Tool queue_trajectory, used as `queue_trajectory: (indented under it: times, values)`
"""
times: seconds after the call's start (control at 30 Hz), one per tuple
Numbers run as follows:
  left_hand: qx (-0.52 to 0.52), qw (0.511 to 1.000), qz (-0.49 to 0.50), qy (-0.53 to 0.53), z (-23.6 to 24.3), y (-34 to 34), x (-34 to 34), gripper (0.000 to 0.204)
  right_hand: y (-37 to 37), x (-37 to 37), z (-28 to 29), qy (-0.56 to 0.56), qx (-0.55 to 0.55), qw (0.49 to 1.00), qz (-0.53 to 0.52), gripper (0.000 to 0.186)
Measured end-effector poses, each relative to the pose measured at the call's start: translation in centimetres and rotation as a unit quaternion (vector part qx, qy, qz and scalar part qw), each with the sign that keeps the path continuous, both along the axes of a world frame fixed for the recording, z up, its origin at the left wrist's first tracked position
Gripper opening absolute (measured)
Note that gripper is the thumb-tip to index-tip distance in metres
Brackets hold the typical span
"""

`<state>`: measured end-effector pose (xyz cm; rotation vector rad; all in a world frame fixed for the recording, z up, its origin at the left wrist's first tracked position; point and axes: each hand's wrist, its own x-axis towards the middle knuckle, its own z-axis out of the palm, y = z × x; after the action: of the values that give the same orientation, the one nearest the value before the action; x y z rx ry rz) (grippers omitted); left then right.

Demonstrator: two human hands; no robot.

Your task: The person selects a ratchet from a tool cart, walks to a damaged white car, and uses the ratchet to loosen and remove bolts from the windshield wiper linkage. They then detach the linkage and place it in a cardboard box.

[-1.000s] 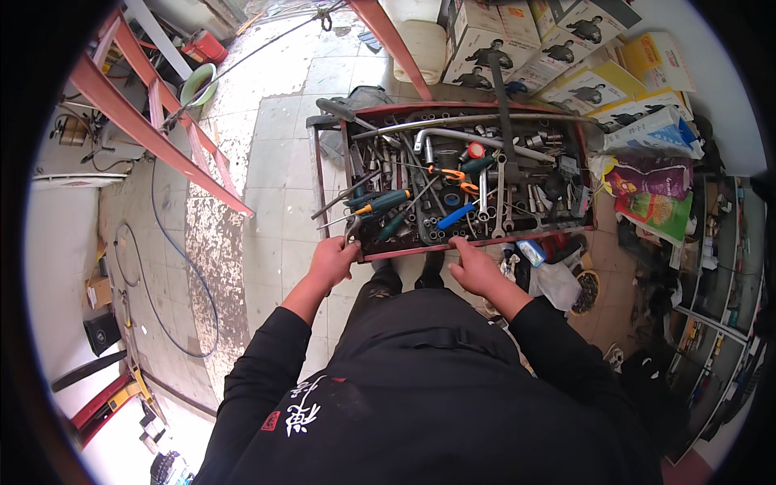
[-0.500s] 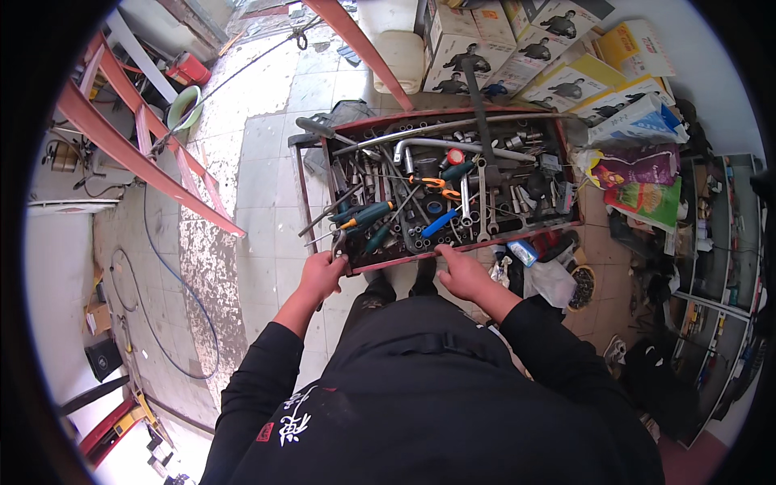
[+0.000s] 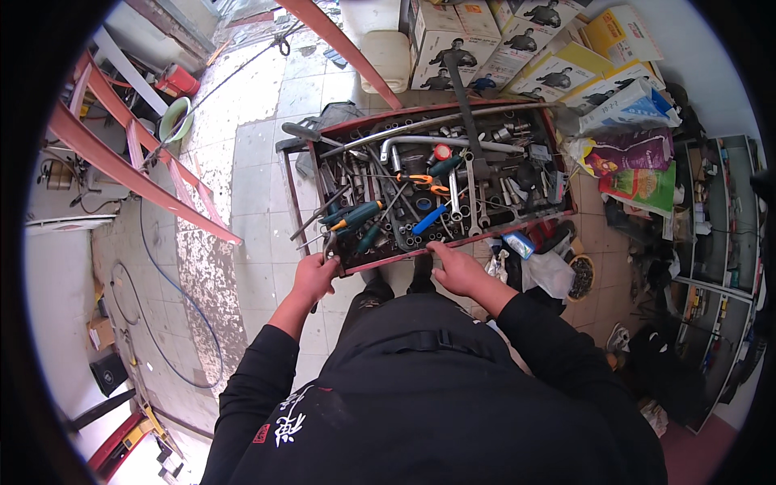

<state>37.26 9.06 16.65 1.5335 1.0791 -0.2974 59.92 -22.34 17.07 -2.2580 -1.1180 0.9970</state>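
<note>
A red-framed metal tool tray (image 3: 380, 263) full of hand tools is in front of me. My left hand (image 3: 315, 276) is closed at its near left corner, round a dark-handled tool with a metal head (image 3: 331, 242); its exact kind is unclear. My right hand (image 3: 459, 271) grips the tray's near rim, its fingers partly hidden. Close to the hands lie a yellow-and-green screwdriver (image 3: 360, 215), a blue-handled tool (image 3: 429, 219) and a combination wrench (image 3: 472, 194). Orange-handled pliers (image 3: 416, 179) and a bent steel bar (image 3: 453, 143) lie farther in. A long-handled hammer (image 3: 462, 101) rests across the far edge.
Cartons (image 3: 454, 48) and a pale jerrycan (image 3: 386, 61) stand behind the tray. A red steel frame (image 3: 137, 174) is at left, with a blue hose (image 3: 179, 287) on the floor. Bags (image 3: 630, 153), a bowl of small parts (image 3: 581, 279) and shelving (image 3: 719, 299) are at right.
The whole view has shifted a little, so the tray and its tools appear slightly farther left. Both hands keep their places at the tray's near edge.
</note>
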Motion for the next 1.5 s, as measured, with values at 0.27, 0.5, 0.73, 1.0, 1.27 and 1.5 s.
queue_trajectory:
  times: [0.27,0.5,0.73,1.0,1.27,1.5]
  values:
    - [0.014,1.000,-0.003,0.017,0.2,0.0,0.2,0.037,-0.3,0.2,0.2,0.021,-0.025,0.999,0.006,0.064]
    - [0.002,1.000,0.006,0.016,-0.2,0.2,0.2,0.038,-0.8,-0.3,-0.8,0.006,-0.015,1.000,0.005,0.065]
    - [-0.001,1.000,0.004,0.012,-0.4,0.3,0.3,0.039,-1.2,-0.7,-1.2,-0.004,-0.003,1.000,0.000,0.068]
    - [-0.002,1.000,0.011,0.007,-0.2,0.2,0.4,0.037,-1.5,-0.6,-1.1,0.008,0.005,1.000,0.001,0.069]
    - [-0.001,1.000,0.011,0.001,-0.5,0.2,0.3,0.037,-1.6,1.0,-0.9,-0.075,0.084,0.989,-0.097,0.036]
    - [0.000,1.000,0.017,0.013,-0.1,0.0,0.6,0.035,-4.9,11.4,-0.8,-0.237,0.085,0.917,-0.310,0.030]
